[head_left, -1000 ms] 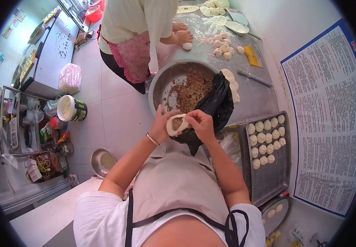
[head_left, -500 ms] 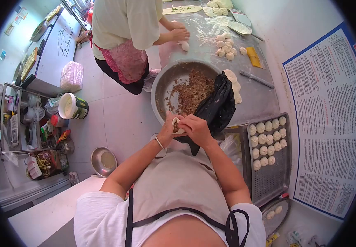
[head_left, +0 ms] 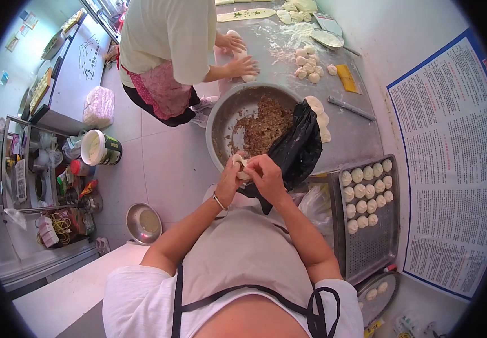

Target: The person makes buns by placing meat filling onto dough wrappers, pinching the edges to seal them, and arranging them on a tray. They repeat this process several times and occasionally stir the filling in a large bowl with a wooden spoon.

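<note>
While both hands meet at mid-frame just above the apron (head_left: pixel 243 248), the left hand (head_left: pixel 229 179) cups a small filled dough round (head_left: pixel 240 165) and the right hand (head_left: pixel 266 176) pinches at its top edge. The fingers of both are closed on it, so the dough sits between the two sets of fingertips, touching both and held in the air by the near rim of a wide metal bowl (head_left: pixel 216 121).

The step looks to be sealing the wrapper over the filling. Finishing it calls for small pleats gathered round the opening without squeezing filling out.

The bowl holds brown minced filling (head_left: pixel 263 125), and a black plastic bag (head_left: pixel 297 143) drapes over its right rim. At the right of the frame, a perforated tray (head_left: pixel 370 248) holds rows of shaped buns (head_left: pixel 366 191). At the top, another person's hands (head_left: pixel 242 66) work dough on the floured bench (head_left: pixel 356 129).
</note>
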The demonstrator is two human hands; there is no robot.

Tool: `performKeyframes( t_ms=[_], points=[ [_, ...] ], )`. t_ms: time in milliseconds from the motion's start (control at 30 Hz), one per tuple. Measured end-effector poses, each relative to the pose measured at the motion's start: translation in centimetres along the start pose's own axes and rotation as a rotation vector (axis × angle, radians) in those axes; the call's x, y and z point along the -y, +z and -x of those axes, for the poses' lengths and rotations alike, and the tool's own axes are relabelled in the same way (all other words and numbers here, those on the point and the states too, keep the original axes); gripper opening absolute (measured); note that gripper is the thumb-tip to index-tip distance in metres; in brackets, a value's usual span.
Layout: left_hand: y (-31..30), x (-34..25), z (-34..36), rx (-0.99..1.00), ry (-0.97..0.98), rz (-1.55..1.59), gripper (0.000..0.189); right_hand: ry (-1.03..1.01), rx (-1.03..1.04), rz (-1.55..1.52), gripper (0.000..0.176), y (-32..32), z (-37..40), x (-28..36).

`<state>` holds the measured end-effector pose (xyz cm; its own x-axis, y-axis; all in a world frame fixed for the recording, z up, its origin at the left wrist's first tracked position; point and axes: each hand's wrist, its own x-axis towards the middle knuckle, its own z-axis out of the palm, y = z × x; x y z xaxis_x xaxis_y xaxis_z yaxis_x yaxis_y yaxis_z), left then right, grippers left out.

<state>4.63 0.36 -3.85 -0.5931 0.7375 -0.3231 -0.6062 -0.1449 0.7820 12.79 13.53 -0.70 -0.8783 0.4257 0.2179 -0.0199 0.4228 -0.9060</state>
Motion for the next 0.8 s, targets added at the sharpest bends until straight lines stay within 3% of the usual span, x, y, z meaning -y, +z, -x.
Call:
performKeyframes(
  t_ms=[100,200,300,433,500,600,700,800],
  points=[
    [-0.3,-0.5,-0.1,0.015,-0.006,-0.214,0.038,0.152,0.026,-0.184,0.014,-0.4,-1.0,1.6],
    [-0.6,-1.2,-0.1,0.035,-0.1,-0.201,0.036,0.02,0.111,-0.066,0.012,-0.3,-1.2,-0.6],
    [-1.1,-1.7,-0.4,0.112,-0.17,-0.195,0.038,-0.322,0.119,0.157,0.012,-0.9,-1.0,-0.6],
    [-0.7,-4.4,-0.8,0.208,-0.266,-0.468,0.043,-0.046,0.11,0.042,0.013,-1.6,-1.4,2.1],
    [-0.7,-3.4,-1.4,0.063,-0.194,-0.253,0.046,0.005,0.137,-0.038,0.014,-1.4,-1.4,0.5],
    [1.7,-2.4,-0.5,-0.106,0.004,0.018,0.05,0.5,-0.037,-0.641,0.016,0.6,-0.7,-0.4],
    [1.6,-1.3,0.0,-0.159,0.08,0.071,0.054,-0.038,-0.115,-0.163,0.018,1.2,-0.4,1.1],
    [0.0,-0.3,-0.5,-0.1,0.102,-0.116,0.056,-0.093,0.022,-0.037,0.019,-0.4,-1.1,2.8]
  ],
)
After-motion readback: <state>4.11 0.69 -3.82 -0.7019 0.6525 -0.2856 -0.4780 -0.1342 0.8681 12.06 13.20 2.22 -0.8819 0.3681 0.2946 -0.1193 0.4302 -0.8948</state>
